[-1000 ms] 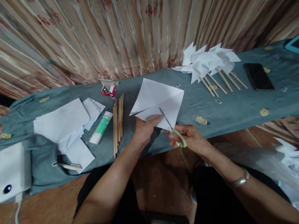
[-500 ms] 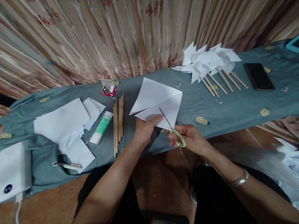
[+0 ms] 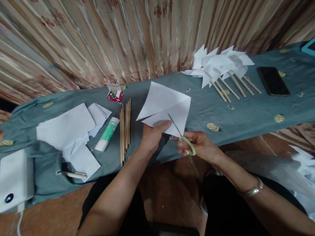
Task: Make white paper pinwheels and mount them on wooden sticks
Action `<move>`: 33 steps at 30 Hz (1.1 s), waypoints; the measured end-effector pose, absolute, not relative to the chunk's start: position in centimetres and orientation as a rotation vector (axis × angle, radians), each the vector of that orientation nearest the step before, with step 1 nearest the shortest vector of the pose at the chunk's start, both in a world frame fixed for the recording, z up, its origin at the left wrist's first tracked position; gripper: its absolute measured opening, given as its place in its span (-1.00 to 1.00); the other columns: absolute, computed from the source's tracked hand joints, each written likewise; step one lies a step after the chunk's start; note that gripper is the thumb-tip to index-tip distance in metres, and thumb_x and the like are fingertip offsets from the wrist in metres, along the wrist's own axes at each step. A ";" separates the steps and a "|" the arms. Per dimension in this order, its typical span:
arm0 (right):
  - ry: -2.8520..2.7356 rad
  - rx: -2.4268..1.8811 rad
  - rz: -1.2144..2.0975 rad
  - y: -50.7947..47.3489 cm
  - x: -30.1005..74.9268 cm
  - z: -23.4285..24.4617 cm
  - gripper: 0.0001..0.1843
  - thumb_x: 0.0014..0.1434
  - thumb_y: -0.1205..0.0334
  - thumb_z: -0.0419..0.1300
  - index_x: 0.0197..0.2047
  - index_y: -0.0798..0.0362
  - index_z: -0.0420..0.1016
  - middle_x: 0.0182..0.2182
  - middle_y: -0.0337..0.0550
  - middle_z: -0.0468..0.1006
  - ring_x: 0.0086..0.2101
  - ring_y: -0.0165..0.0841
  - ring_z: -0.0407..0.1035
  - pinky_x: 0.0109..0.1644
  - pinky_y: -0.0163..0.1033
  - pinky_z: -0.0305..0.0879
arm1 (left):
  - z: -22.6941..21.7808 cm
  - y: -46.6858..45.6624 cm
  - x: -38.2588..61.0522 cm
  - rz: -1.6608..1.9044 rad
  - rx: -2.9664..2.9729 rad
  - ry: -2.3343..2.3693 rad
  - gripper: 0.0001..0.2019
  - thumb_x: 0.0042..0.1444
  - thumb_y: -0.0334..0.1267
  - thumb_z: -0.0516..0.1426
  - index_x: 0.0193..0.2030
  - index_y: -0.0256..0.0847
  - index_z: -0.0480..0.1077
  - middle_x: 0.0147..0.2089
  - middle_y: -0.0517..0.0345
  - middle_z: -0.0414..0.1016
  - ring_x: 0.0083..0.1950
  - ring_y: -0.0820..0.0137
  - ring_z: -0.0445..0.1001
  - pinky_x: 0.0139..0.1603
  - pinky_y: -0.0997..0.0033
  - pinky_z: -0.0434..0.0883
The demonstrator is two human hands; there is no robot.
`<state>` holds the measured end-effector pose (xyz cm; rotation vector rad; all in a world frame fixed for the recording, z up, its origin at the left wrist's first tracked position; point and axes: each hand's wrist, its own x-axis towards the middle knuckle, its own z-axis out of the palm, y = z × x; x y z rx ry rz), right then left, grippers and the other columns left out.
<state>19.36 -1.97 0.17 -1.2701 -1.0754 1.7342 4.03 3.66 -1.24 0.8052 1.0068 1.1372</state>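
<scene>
My left hand (image 3: 154,133) pinches a white square of paper (image 3: 163,97) near its lower left, thumb on top and fingers underneath. A slit runs inward from the paper's left corner. In my right hand (image 3: 195,144) is a pair of scissors (image 3: 188,145) with pale green handles, fingers through the loops. Their blades lie at the paper's lower corner, pointing up toward its middle, beside my left thumb. Part of the blades may be hidden by the sheet.
Wooden sticks (image 3: 125,127), a glue stick (image 3: 107,134), a red box of pins (image 3: 115,93) and paper sheets (image 3: 65,127) lie left. Paper pinwheels (image 3: 221,63) and a phone (image 3: 273,81) lie right. A white power bank (image 3: 15,178) with a cable sits far left.
Hardly anything differs. The paper's right corner has shifted slightly to the left; both hands and the scissors stay nearly in place.
</scene>
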 end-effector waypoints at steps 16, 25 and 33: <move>-1.381 -1.342 1.830 -1.7 27.1 1.5 -0.48 -0.08 -0.19 0.39 -0.26 0.11 0.57 -0.50 -0.16 0.58 -0.53 -0.45 0.37 -0.45 -0.34 0.30 | -0.3 5.0 2.1 1.234 0.725 0.984 -0.47 -0.42 -0.33 0.39 -0.18 -0.24 0.44 -0.27 0.12 0.56 -0.22 0.27 0.52 -0.19 0.25 0.46; -1.002 -1.383 1.229 0.6 27.9 0.4 -0.43 -0.18 -0.24 0.42 -0.21 0.00 0.56 -0.45 -0.19 0.60 -0.50 -0.41 0.39 -0.48 -0.33 0.24 | -1.0 4.0 2.4 1.046 0.945 1.045 -0.51 -0.45 -0.33 0.41 -0.25 -0.18 0.48 -0.24 0.13 0.58 -0.17 0.25 0.52 0.03 0.17 0.41; -1.053 -1.328 1.260 1.1 26.9 1.6 -0.44 -0.31 -0.16 0.48 -0.26 -0.03 0.58 -0.52 -0.31 0.48 -0.53 -0.45 0.25 -0.47 -0.31 0.17 | -1.0 3.5 2.5 0.808 1.176 1.035 -0.81 -0.34 -0.35 0.34 -0.50 -0.23 0.47 -0.52 0.22 0.47 -0.44 0.36 0.42 -0.36 0.37 0.38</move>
